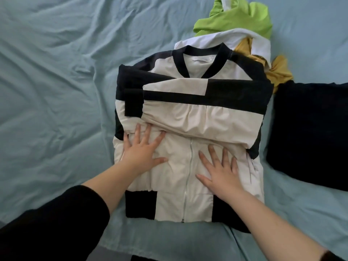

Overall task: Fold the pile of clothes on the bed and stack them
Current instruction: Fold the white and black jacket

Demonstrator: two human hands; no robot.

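Observation:
A cream and black zip jacket (pixel 190 113) lies face up on the bed, both sleeves folded across its chest. My left hand (pixel 143 149) rests flat on the jacket's left side, fingers spread. Right of the zip, my right hand (pixel 220 170) presses flat on the cloth, fingers spread too. A folded dark garment (pixel 308 132) lies to the jacket's right. Behind the collar sits a loose pile: a white piece (pixel 222 37), a green piece (pixel 243 17) and a mustard-yellow piece (pixel 278 70).
The light blue bedsheet (pixel 56 76) is wrinkled and stretches wide to the left of the jacket. The bed's near edge runs just below the jacket's hem.

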